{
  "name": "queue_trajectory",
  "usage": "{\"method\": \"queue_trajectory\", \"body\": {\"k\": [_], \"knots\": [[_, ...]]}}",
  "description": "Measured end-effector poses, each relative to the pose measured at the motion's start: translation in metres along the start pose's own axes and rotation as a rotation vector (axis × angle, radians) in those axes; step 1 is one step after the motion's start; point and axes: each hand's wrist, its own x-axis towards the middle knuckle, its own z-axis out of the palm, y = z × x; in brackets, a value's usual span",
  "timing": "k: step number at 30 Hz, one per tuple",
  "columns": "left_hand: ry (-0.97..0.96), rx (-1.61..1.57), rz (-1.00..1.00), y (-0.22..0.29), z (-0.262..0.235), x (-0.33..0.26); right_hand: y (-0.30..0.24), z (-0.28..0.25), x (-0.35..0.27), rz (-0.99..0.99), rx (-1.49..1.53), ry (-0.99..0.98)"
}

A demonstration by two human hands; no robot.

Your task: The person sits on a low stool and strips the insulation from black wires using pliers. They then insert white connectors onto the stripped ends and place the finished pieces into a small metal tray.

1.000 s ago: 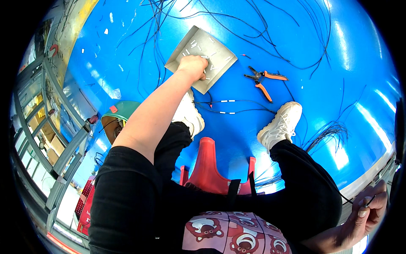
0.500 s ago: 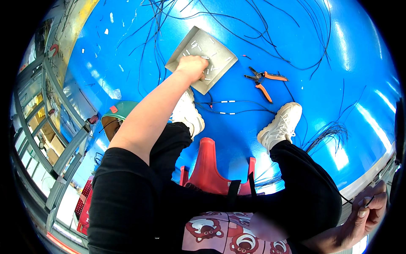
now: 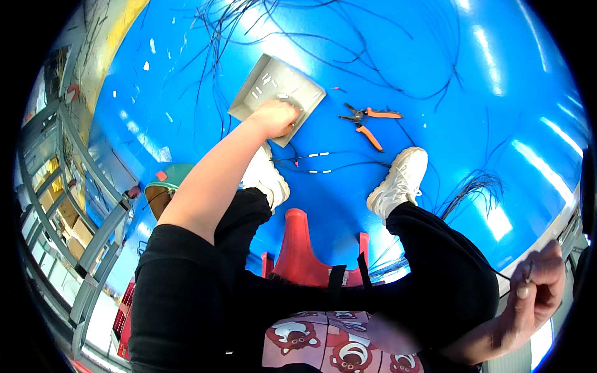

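Note:
My left hand [image 3: 277, 118] reaches down into a shallow grey cardboard box [image 3: 287, 76] on the blue floor. Its fingers are curled together near the box's near right side, and their tips are hidden, so what they hold cannot be made out. Small white tube pieces [image 3: 267, 79] lie scattered in the box. At the lower right, away from the floor, my right hand [image 3: 535, 286] pinches the end of a thin black cable [image 3: 494, 270], which runs back over my right leg.
Wire strippers with orange handles [image 3: 375, 127] lie spread right of the box. Black cables with white sleeves [image 3: 320, 163] cross between my shoes. Loose black cables [image 3: 354, 59] spread at the far side, with a bundle [image 3: 476, 189] at right. A red stool [image 3: 297, 248] stands below me.
My left hand stays in the box, its fingers now lower and closer to the near right side. My right hand has risen slightly, still with the cable. The whole view has shifted a little.

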Motion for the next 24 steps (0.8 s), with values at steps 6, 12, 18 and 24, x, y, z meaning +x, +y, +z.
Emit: {"method": "queue_trajectory", "body": {"k": [6, 12, 18, 24], "knots": [[0.141, -0.799, -0.157, 0.037, -0.079, -0.029, -0.016, 0.012, -0.007, -0.131, 0.137, 0.014], [0.194, -1.784, 0.101, 0.162, -0.205, -0.11, -0.025, 0.002, -0.02, -0.133, 0.352, -0.055], [0.36, -2.1, 0.454, 0.261, -0.227, -0.18, -0.026, 0.002, -0.034, -0.213, 0.547, -0.116], [0.48, -2.145, 0.553, 0.283, -0.215, -0.179, -0.021, 0.01, -0.039, -0.25, 0.584, -0.117]]}}
